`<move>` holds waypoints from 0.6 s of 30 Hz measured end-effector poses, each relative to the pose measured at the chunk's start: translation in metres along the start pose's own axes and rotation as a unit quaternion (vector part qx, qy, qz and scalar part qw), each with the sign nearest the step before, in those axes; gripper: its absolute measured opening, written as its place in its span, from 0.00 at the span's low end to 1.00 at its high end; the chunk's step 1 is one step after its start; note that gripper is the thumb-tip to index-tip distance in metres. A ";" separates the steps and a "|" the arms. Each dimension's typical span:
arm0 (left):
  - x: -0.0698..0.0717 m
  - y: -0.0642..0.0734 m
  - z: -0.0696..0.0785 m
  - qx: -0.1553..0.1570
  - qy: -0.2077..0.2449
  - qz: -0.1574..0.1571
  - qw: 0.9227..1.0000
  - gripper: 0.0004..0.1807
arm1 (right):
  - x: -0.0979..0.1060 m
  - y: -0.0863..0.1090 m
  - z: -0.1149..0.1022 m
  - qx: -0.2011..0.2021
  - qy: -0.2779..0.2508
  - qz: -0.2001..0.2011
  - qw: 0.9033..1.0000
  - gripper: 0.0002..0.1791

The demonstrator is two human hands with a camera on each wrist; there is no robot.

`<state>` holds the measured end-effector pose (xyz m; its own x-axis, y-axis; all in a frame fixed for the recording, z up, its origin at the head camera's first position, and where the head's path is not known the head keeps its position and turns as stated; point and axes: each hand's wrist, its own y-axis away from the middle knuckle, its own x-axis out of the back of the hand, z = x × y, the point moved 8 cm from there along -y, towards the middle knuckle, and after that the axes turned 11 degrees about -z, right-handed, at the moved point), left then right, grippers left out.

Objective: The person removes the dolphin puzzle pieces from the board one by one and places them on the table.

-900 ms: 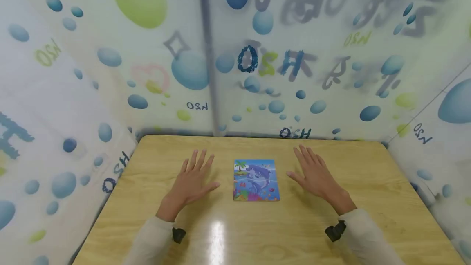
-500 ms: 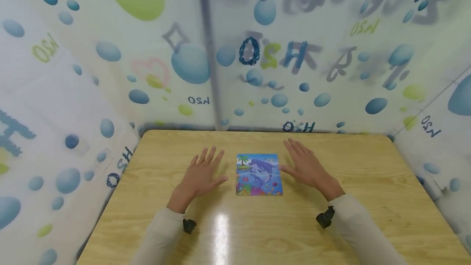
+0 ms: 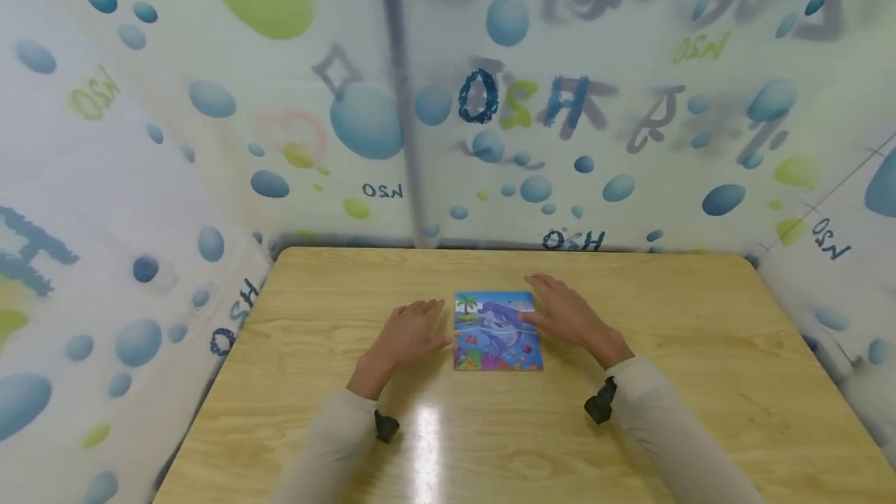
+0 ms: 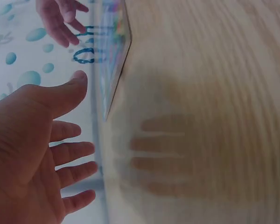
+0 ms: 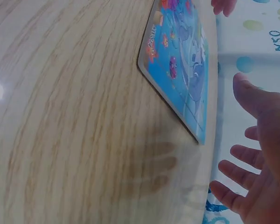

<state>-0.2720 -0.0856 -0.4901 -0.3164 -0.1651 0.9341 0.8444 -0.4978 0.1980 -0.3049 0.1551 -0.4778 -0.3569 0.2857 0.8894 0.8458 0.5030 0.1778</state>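
Observation:
A flat square jigsaw puzzle (image 3: 493,337) with a dolphin picture lies on the wooden table (image 3: 336,286); seams between its pieces show in the right wrist view. My left hand (image 3: 408,337) hovers just left of it, fingers spread and apart from it, as the left wrist view also shows. On the other side, my right hand (image 3: 568,316) hangs above the table, its thumb over the puzzle's right edge in the head view. In the right wrist view the same hand (image 5: 266,149) has relaxed fingers and nothing in them.
Around the table hang pale curtain-like walls (image 3: 280,99) printed with bubbles and letters, close behind its far edge. Each wrist carries a small black camera, the left one (image 3: 386,426) and the right one (image 3: 600,401). Light glares on the table front (image 3: 425,442).
Both hands have moved inward toward the puzzle, the left to the right and the right to the left. The left fingers look less spread. The puzzle still lies flat on the table.

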 end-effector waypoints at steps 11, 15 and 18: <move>-0.024 -0.026 0.008 0.008 0.021 -0.046 0.999 0.54 | -0.016 -0.024 -0.018 0.023 0.002 -0.015 1.000 0.38; -0.027 -0.032 0.009 0.022 0.014 -0.047 0.999 0.54 | -0.020 -0.036 -0.028 0.032 -0.002 -0.023 0.999 0.34; -0.029 -0.034 0.009 0.032 0.008 -0.045 0.998 0.54 | -0.024 -0.043 -0.035 0.034 -0.019 -0.031 0.999 0.32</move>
<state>-0.2875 -0.0559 -0.5210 -0.3981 -0.1356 0.9073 0.8380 -0.4562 0.2995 -0.3187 0.0979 -0.4924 -0.4232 0.2818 0.8611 0.7930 0.5749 0.2016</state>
